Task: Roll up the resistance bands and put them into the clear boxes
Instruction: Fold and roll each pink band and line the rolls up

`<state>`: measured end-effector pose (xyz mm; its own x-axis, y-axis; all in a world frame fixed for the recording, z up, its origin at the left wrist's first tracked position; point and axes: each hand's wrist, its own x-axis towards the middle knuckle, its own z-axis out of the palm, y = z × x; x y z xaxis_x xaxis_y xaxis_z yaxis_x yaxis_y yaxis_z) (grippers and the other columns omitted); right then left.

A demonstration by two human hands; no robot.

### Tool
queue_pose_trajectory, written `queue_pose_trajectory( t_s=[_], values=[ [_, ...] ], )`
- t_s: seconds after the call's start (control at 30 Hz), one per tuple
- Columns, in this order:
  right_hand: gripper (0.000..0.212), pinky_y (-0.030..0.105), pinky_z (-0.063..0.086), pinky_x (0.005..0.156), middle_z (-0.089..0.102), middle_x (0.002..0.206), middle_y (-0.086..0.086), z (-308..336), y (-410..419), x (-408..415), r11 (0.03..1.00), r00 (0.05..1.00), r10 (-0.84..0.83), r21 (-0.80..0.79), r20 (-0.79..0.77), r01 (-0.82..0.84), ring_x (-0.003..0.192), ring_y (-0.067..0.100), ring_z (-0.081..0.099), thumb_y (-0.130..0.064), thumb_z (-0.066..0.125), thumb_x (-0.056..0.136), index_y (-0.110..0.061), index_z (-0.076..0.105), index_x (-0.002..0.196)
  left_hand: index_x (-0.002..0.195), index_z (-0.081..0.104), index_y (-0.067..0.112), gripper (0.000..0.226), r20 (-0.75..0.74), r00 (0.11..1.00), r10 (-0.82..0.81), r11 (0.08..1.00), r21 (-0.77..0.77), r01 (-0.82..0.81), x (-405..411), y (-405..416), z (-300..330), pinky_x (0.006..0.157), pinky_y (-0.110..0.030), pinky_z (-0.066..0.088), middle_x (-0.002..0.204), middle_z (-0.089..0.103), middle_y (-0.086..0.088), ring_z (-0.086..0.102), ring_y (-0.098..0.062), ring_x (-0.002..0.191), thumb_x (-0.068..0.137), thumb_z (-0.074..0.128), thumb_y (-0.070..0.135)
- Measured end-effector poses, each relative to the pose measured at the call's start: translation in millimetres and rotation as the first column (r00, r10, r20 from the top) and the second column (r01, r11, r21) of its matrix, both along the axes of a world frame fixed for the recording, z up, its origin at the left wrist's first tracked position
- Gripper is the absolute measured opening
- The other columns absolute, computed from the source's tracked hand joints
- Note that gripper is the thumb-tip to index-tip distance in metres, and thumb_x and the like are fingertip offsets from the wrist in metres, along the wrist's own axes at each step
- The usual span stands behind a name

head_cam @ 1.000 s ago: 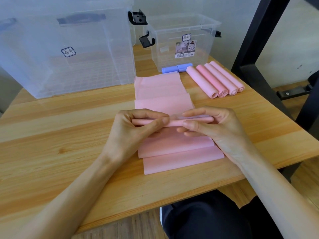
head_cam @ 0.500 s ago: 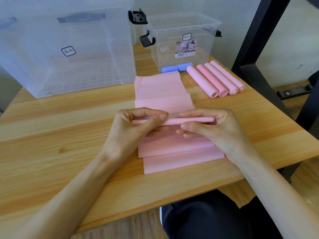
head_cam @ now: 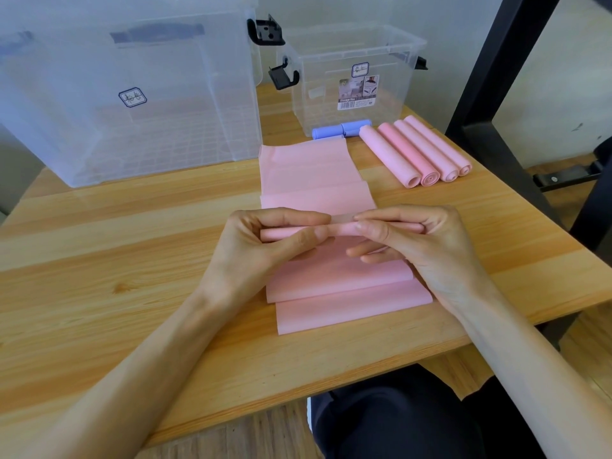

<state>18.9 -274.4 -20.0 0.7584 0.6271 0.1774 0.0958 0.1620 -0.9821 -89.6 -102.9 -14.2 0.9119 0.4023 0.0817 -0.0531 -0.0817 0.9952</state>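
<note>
A long pink resistance band [head_cam: 318, 180] lies folded in pleats along the middle of the wooden table [head_cam: 99, 260]. Part of it is wound into a thin roll [head_cam: 337, 229] held a little above the flat layers. My left hand [head_cam: 265, 250] pinches the roll's left half between thumb and fingers. My right hand [head_cam: 420, 240] pinches the right half the same way. Several finished pink rolls [head_cam: 414, 150] lie side by side at the back right. A blue roll [head_cam: 341, 129] lies against the small clear box [head_cam: 354, 77]. The large clear box [head_cam: 126, 87] stands at the back left.
Both boxes stand without lids, with black latches [head_cam: 265, 29] on their sides. A black metal frame [head_cam: 496, 94] rises just right of the table. The table's front edge runs close to my dark-clothed lap [head_cam: 397, 419].
The thin roll has turned a little between my fingers and looks slightly thicker. Both hands stay in almost the same place.
</note>
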Motion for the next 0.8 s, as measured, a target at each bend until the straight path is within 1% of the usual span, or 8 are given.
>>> queue_pose_trajectory(
  t_s=[0.1,0.17,0.27,0.4,0.53,0.63,0.8],
  values=[
    [0.019,0.026,0.06,0.059,0.077,0.082,0.008,-0.5,2.1,-1.1,1.0,1.0,0.001,0.012,0.007,-0.002,0.068,0.027,0.075,-0.011,0.07,0.078,-0.009,0.075,0.096,0.083,0.081,0.023,0.017,-0.007,0.999,0.037,0.999,0.004,-0.037,0.7,-0.3,-0.6,0.083,-0.034,0.06,0.084,0.077,-0.006,0.074,-0.026,0.087,0.068,0.076,0.03],
    [0.02,0.027,0.061,0.059,0.077,0.082,0.009,-0.1,2.3,-1.5,1.0,1.0,0.014,0.012,-0.002,-0.014,0.068,0.027,0.075,-0.011,0.071,0.076,-0.01,0.075,0.096,0.081,0.081,0.023,0.013,-0.013,0.999,0.04,0.999,-0.026,-0.04,0.9,-1.4,-0.6,0.078,-0.032,0.061,0.083,0.077,-0.008,0.075,-0.023,0.083,0.071,0.075,0.029],
    [0.025,0.027,0.061,0.061,0.077,0.083,0.012,0.5,1.0,-1.0,0.999,0.999,0.043,0.009,-0.018,-0.043,0.069,0.03,0.075,-0.007,0.073,0.071,-0.008,0.074,0.096,0.082,0.081,0.025,0.013,-0.016,0.999,0.029,0.999,-0.044,-0.03,0.7,-1.6,0.1,0.074,-0.026,0.06,0.084,0.077,-0.007,0.075,-0.019,0.082,0.074,0.073,0.03],
    [0.021,0.029,0.061,0.059,0.076,0.081,0.012,0.3,0.5,-1.4,1.0,1.0,0.027,0.004,-0.007,-0.027,0.067,0.029,0.074,-0.008,0.073,0.073,-0.007,0.075,0.094,0.088,0.081,0.025,0.023,-0.009,1.0,0.005,0.999,-0.035,-0.005,0.7,-0.2,0.0,0.081,-0.028,0.06,0.091,0.078,-0.005,0.074,-0.022,0.089,0.068,0.075,0.034],
    [0.019,0.03,0.061,0.058,0.076,0.08,0.013,0.2,0.1,-1.6,1.0,1.0,0.022,-0.004,0.007,-0.022,0.066,0.03,0.074,-0.01,0.071,0.075,-0.007,0.075,0.094,0.088,0.081,0.025,0.027,-0.007,0.999,-0.038,0.996,-0.077,0.038,0.2,0.8,0.1,0.082,-0.027,0.059,0.092,0.078,-0.007,0.073,-0.021,0.09,0.063,0.076,0.035],
    [0.019,0.029,0.061,0.058,0.076,0.08,0.013,0.6,0.3,-1.6,1.0,1.0,0.018,0.002,0.003,-0.018,0.067,0.029,0.074,-0.011,0.071,0.076,-0.006,0.075,0.094,0.087,0.081,0.026,0.025,-0.008,0.997,-0.072,0.99,-0.124,0.071,0.2,1.8,0.7,0.081,-0.026,0.059,0.096,0.077,-0.006,0.074,-0.02,0.092,0.065,0.074,0.036],
    [0.019,0.029,0.061,0.061,0.076,0.083,0.013,0.1,1.0,-0.7,1.0,1.0,0.023,-0.006,0.003,-0.023,0.069,0.029,0.075,-0.012,0.071,0.076,-0.005,0.075,0.093,0.087,0.081,0.024,0.019,-0.015,1.0,-0.015,0.999,-0.049,0.014,0.8,2.1,0.8,0.078,-0.022,0.058,0.092,0.078,-0.004,0.073,-0.016,0.087,0.071,0.072,0.028]
  ],
)
